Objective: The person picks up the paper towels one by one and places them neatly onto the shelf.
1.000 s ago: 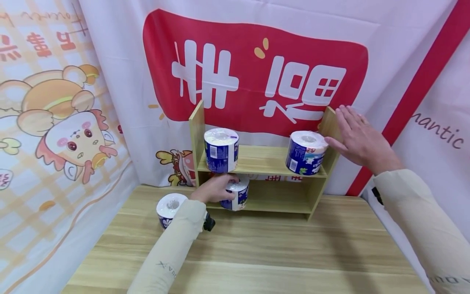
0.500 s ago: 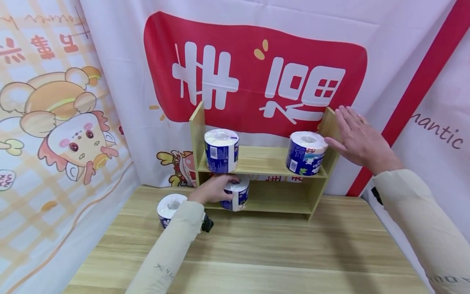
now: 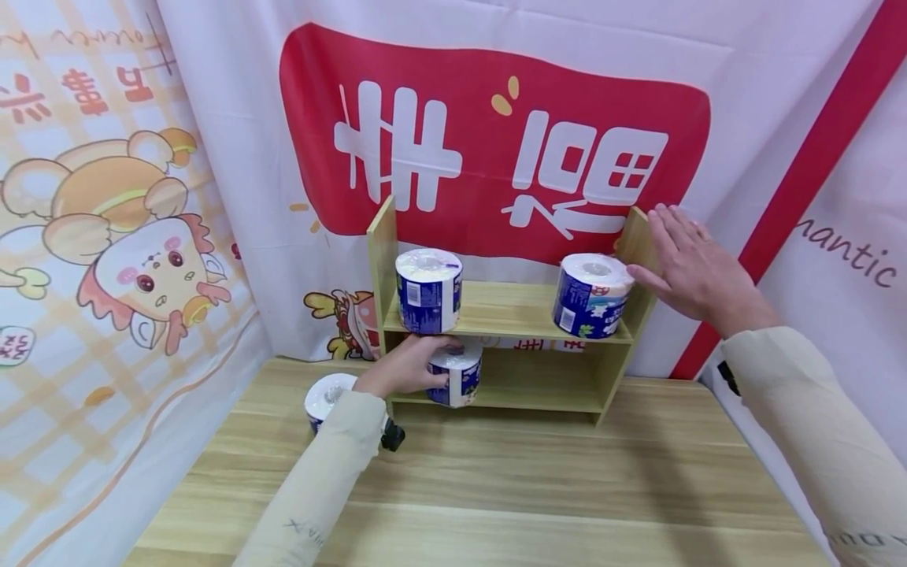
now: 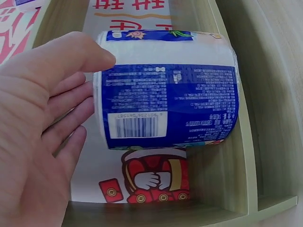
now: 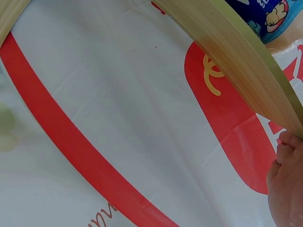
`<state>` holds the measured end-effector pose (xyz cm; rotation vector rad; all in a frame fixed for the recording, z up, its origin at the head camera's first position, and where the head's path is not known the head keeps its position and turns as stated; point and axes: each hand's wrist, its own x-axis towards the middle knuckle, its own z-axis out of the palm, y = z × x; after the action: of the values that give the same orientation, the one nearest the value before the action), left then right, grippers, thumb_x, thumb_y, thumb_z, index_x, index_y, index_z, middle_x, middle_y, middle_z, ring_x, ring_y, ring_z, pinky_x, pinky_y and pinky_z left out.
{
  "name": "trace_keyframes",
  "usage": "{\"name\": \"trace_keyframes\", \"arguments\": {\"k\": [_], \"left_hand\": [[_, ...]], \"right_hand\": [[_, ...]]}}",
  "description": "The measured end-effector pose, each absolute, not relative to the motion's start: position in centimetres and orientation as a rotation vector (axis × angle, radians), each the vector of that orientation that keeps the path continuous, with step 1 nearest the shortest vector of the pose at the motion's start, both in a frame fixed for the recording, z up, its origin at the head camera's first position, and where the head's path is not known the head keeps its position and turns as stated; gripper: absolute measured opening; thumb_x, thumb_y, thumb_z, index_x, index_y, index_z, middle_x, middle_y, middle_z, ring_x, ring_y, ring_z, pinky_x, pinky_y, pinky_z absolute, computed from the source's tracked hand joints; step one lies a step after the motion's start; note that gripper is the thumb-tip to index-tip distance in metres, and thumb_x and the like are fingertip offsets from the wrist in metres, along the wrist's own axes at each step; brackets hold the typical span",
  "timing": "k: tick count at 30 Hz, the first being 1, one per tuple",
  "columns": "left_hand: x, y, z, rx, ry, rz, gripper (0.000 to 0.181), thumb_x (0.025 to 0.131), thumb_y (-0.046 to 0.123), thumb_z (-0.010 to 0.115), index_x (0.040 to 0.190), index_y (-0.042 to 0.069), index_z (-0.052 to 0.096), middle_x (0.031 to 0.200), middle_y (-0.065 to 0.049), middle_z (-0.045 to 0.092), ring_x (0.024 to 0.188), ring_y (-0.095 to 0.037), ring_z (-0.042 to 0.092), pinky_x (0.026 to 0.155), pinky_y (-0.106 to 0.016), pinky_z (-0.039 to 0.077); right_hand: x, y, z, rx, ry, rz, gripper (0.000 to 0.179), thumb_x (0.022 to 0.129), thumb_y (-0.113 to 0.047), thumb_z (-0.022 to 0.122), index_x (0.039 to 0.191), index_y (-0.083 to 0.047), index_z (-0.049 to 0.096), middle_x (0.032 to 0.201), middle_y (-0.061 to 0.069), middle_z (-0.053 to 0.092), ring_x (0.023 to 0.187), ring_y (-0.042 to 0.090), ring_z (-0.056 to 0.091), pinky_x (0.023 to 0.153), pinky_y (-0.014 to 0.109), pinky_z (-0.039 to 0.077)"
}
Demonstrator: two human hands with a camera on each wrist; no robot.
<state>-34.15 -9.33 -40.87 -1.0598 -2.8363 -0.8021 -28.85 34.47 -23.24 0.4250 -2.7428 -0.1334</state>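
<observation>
My left hand [image 3: 405, 368] reaches into the lower level of a small wooden shelf [image 3: 546, 398], at a wrapped toilet paper roll [image 3: 464, 382] standing upright there. In the left wrist view its thumb tip overlaps the rim of the roll [image 4: 170, 99], while the loosely extended fingers lie by the roll's top end. My right hand [image 3: 697, 268] is laid flat, fingers straight, at the shelf's right side panel [image 3: 638, 236]. On the upper level stand two more blue-and-white rolls, a left toilet paper roll [image 3: 428, 291] and a right toilet paper roll [image 3: 594, 298].
Another toilet paper roll [image 3: 327, 398] stands on the wooden table [image 3: 538, 488] left of the shelf, partly hidden by the left sleeve [image 3: 333, 457]. A printed cloth [image 3: 567, 63] hangs right behind the shelf, with more cloth at both sides.
My left hand and forearm have shifted slightly left, the thumb easing back along the lower roll. The roll stays in place, and my right hand has kept still.
</observation>
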Motion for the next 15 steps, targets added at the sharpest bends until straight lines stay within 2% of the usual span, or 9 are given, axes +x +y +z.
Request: {"name": "trace_keyframes", "arguments": {"k": [9,15], "left_hand": [[-33.2,-10.1,-40.3,-1.122,-2.809,-0.741,0.062,0.090,0.015,0.078,0.149,0.007,0.058,0.144,-0.011,0.067,0.126,-0.026,0.069,0.106,-0.043,0.059],[-32.4,-10.8,-39.7,-1.129,-2.793,-0.635,0.065,0.089,0.018,0.078,0.150,0.007,0.057,0.147,-0.013,0.066,0.133,-0.028,0.065,0.113,-0.046,0.054]], "right_hand": [[-28.9,34.5,-23.2,0.425,-2.746,-0.141,0.101,0.102,-0.057,0.053,0.170,-0.007,-0.001,0.178,0.023,0.002,0.165,0.047,0.001,0.131,0.068,0.013],[-28.9,34.6,-23.2,0.427,-2.752,-0.144,0.100,0.103,-0.057,0.052,0.170,-0.006,-0.002,0.178,0.023,0.000,0.164,0.047,0.000,0.131,0.067,0.012]]}}
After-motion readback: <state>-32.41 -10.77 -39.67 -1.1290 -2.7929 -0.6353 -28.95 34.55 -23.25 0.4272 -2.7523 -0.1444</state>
